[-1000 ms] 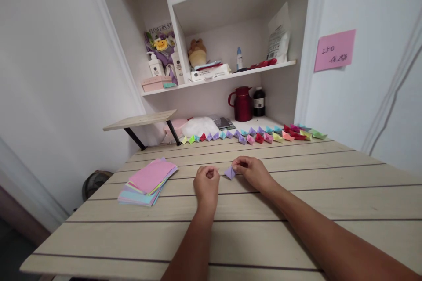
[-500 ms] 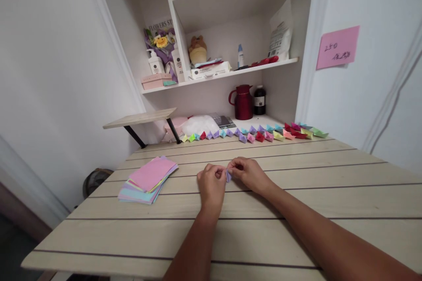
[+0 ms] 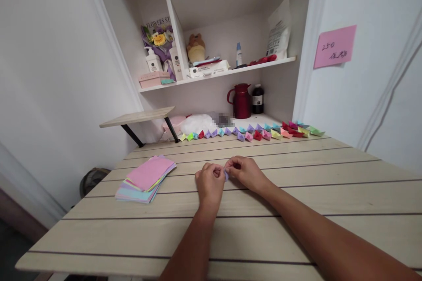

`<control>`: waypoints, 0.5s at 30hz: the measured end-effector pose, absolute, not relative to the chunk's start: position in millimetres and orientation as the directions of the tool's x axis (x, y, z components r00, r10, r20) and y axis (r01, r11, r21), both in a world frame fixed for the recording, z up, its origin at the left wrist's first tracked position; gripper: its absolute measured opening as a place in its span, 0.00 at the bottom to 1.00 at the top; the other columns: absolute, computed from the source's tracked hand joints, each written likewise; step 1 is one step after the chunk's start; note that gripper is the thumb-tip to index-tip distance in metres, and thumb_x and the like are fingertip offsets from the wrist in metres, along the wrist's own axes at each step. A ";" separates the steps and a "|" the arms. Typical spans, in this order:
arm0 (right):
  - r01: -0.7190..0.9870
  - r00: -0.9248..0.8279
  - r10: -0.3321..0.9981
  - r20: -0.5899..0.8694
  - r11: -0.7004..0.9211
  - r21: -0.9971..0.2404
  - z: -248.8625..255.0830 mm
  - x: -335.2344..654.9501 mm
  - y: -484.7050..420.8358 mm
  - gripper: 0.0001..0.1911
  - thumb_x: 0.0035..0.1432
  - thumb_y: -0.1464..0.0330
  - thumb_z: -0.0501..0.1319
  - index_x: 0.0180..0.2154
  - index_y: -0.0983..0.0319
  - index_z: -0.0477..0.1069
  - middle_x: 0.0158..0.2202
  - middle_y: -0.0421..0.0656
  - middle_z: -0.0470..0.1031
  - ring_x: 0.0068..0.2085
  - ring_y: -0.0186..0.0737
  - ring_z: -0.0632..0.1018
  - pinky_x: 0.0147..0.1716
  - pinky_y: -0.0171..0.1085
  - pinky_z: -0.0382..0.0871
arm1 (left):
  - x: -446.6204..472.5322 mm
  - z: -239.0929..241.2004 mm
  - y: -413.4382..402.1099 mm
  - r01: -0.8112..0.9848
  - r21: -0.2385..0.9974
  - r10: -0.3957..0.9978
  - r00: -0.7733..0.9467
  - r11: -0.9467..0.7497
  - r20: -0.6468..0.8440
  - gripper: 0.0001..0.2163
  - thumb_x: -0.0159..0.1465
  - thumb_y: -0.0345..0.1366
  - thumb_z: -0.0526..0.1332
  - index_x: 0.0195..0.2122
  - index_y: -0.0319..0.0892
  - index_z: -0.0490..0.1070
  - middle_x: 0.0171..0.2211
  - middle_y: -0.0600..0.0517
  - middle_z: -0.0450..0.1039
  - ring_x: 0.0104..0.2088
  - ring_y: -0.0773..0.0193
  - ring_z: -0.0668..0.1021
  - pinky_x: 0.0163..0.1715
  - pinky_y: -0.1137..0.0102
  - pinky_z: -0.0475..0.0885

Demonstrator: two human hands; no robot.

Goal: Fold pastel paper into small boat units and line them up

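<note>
The left hand [image 3: 210, 182] and right hand [image 3: 247, 173] meet over the desk [image 3: 263, 232], each pinching a small purple paper [image 3: 226, 175], likely to steady it; the grip hides most of it. A paper stack [image 3: 151, 174] lies at left, seemingly for easy reach. Folded paper shapes [image 3: 249, 136] line the back, apparently out of the way, before a red jug [image 3: 241, 102].

My paper [image 3: 226, 176] is small, purple and folded, partly hidden between my left hand [image 3: 210, 183] and right hand [image 3: 248, 173].

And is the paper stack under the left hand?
No, the paper stack lies apart, to the left of the left hand.
</note>
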State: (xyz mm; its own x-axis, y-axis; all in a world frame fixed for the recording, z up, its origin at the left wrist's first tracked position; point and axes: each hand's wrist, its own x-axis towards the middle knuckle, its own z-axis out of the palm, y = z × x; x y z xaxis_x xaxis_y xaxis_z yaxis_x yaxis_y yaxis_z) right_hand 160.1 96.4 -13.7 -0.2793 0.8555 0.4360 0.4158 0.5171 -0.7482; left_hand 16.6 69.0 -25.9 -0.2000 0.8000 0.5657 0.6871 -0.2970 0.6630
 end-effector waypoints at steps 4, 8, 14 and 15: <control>0.423 -0.277 0.854 0.440 0.520 -0.742 -12.8 157.0 95.9 0.07 0.49 0.70 0.59 0.27 0.60 0.76 0.27 0.41 0.76 0.30 0.39 0.73 0.31 0.34 0.63 | 14.9 -30.5 74.3 0.686 0.683 0.820 -0.226 -0.249 0.526 0.04 0.51 0.29 0.61 0.22 0.44 0.73 0.24 0.55 0.73 0.24 0.66 0.73 0.28 0.72 0.64; 0.435 -0.240 0.869 0.432 0.494 -0.753 -13.5 157.7 98.2 0.07 0.48 0.70 0.58 0.26 0.61 0.75 0.27 0.41 0.76 0.30 0.38 0.73 0.30 0.34 0.63 | 11.6 -34.1 78.6 0.673 0.717 0.839 -0.273 -0.183 0.471 0.04 0.50 0.29 0.60 0.22 0.44 0.73 0.23 0.54 0.74 0.25 0.65 0.74 0.27 0.73 0.65; 0.438 -0.207 0.888 0.410 0.459 -0.773 -17.2 168.3 103.2 0.08 0.49 0.68 0.57 0.27 0.62 0.75 0.24 0.40 0.75 0.27 0.38 0.72 0.28 0.33 0.62 | 10.1 -36.3 80.9 0.639 0.759 0.857 -0.314 -0.127 0.408 0.03 0.50 0.30 0.60 0.23 0.43 0.74 0.24 0.54 0.75 0.26 0.65 0.76 0.27 0.73 0.66; 0.432 -0.219 0.884 0.413 0.467 -0.772 -17.0 168.9 103.0 0.08 0.49 0.68 0.57 0.27 0.61 0.75 0.24 0.40 0.75 0.28 0.38 0.72 0.29 0.33 0.63 | 10.0 -36.2 80.9 0.631 0.766 0.860 -0.316 -0.125 0.401 0.03 0.50 0.31 0.60 0.24 0.43 0.74 0.24 0.54 0.76 0.26 0.65 0.76 0.27 0.73 0.67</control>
